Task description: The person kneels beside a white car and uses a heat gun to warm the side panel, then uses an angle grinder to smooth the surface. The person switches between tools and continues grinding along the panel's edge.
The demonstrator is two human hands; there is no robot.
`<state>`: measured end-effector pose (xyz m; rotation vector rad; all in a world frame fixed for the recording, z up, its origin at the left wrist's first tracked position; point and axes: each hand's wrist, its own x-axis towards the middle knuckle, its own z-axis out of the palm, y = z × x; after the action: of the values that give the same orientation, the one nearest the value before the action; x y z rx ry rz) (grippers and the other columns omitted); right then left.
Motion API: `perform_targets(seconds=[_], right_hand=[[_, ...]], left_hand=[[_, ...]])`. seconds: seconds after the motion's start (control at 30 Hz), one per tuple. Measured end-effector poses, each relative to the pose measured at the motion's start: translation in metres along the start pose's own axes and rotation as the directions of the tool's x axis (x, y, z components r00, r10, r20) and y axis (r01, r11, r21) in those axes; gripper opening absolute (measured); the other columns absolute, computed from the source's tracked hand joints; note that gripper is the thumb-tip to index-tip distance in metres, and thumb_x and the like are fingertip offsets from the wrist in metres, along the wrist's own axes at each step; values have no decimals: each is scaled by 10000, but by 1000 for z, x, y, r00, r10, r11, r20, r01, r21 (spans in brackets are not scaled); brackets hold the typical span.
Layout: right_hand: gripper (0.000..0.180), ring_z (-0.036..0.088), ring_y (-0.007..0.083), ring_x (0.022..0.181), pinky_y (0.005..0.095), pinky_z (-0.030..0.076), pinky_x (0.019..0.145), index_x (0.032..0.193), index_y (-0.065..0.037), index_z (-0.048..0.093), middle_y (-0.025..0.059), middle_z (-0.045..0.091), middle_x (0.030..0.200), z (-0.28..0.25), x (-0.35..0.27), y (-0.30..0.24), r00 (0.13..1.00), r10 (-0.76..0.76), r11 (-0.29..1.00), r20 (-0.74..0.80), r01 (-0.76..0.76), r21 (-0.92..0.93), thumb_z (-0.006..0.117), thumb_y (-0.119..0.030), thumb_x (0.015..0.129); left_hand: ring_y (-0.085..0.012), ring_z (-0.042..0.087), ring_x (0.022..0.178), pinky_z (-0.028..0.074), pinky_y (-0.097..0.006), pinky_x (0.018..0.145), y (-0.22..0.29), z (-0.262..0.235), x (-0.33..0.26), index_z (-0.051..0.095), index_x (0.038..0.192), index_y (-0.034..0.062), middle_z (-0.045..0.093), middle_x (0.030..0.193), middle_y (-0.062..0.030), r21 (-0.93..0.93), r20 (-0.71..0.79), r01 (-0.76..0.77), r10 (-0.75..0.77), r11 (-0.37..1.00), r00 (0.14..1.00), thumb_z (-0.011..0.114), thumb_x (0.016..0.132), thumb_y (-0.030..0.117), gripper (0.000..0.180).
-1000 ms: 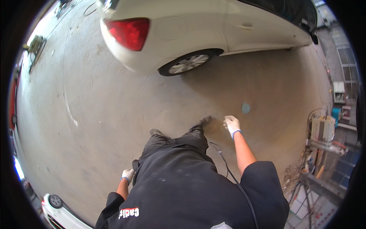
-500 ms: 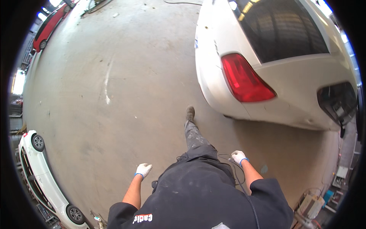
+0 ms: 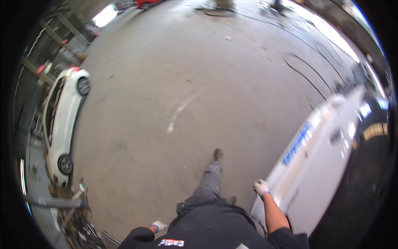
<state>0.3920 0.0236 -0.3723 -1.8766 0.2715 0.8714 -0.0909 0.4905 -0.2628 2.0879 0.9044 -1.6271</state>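
While I walk the concrete floor [image 3: 199,83], both gloved hands hang free beside a white car.

From the left: a second white car [image 3: 62,120] sits well apart by the wall. My left hand [image 3: 158,226] hangs low at my hip, loosely curled, holding nothing. My right hand [image 3: 260,187] swings just beside the near car's [image 3: 319,166] side panel, fingers half closed on nothing; whether it touches I cannot tell. I judge that panel stiff, smooth and slippery, far too heavy to shift; the door handle [image 3: 336,136] further along is the one place to grip.
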Motion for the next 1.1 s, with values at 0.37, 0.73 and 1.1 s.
perform_targets(seconds=[0.37, 0.73, 1.1], right_hand=[[214, 593, 218, 538, 349, 473, 447, 1092, -42, 619, 123, 620, 747, -164, 90, -71, 915, 395, 881, -80, -353, 315, 546, -92, 897], [301, 706, 326, 826, 432, 552, 736, 947, -12, 734, 186, 724, 889, -263, 211, -29, 738, 653, 757, -169, -640, 130, 521, -207, 863], [261, 659, 169, 664, 313, 538, 634, 1039, 37, 677, 108, 687, 787, -584, 435, -315, 786, 258, 938, -562, -65, 340, 555, -101, 855]], left_hand=[[-378, 631, 1118, 489, -445, 965, 329, -492, 93, 731, 1071, 69, 672, 1167, -216, -49, -381, -250, 213, 967, 900, 538, 849, 511, 530], [-248, 696, 807, 538, -391, 745, 772, -888, 133, 731, 972, -32, 727, 832, -161, 10, -573, -603, 499, 798, 650, 671, 842, 369, 426], [-248, 658, 701, 519, -392, 680, 880, -847, 152, 717, 825, -15, 692, 742, -149, 240, -148, -257, 297, 936, 943, 650, 821, 358, 379]])
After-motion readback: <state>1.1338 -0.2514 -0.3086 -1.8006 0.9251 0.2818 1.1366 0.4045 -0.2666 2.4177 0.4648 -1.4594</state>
